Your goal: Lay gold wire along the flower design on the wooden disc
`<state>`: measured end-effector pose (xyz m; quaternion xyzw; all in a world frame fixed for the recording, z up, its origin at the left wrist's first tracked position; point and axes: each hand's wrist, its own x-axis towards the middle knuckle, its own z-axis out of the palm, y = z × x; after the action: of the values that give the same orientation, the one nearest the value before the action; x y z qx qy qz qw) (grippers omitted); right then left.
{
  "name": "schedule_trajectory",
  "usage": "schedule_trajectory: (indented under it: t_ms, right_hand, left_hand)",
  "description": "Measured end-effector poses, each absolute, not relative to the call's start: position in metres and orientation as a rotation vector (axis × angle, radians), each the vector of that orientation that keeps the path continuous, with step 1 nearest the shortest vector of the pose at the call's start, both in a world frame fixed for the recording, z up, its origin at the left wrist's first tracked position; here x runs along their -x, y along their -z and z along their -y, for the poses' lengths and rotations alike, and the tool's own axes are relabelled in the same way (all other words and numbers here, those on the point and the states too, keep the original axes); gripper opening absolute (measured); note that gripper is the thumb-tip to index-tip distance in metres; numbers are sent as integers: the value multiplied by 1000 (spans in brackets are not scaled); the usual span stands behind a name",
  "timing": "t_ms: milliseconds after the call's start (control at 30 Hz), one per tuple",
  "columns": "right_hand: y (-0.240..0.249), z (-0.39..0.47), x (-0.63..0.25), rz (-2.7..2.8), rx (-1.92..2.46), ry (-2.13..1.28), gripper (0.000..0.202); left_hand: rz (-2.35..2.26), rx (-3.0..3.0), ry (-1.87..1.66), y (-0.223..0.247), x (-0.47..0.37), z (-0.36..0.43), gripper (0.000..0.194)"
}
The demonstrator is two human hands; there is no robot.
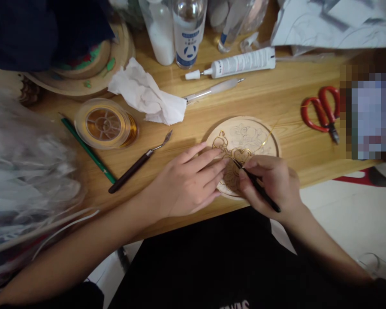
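A round wooden plate (256, 122) with a raised rim lies near the table's front edge, pencil drawings on its face. Gold wire (244, 151) is shaped along some of the drawn lines, and a loose end rises at the right. My left hand (189, 182) rests flat over the plate's left side with fingers stretched out, fingertips by the wire. Between the fingers of my right hand (273, 180) are slim black tweezers (260, 189), their tips down at the wire near the plate's middle. My fingers hide part of the lower pattern.
Left of the plate are a palette knife (131, 171), a green pencil (86, 148) and a gold wire spool (104, 123). Behind lie crumpled tissue (148, 92), a pen-like tool (212, 89), a white tube (244, 63) and bottles (188, 34). Red-handled cutters (321, 111) lie right.
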<state>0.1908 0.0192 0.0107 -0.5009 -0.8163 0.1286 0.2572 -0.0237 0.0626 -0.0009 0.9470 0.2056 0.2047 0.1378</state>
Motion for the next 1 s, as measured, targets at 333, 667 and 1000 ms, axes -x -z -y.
schedule_trajectory:
  t_ms: [333, 667, 1000]
  right_hand:
    - [-8, -19, -195, 2243, 1333, -346, 22]
    - [-9, -22, -194, 2255, 1315, -360, 21]
    - [-7, -9, -179, 2067, 1540, -299, 21]
  left_hand:
    - [-619, -2845, -567, 0, 23, -62, 31]
    - [-628, -2801, -546, 1, 23, -62, 33]
    - [-607, -2757, -666, 8, 22, -60, 29]
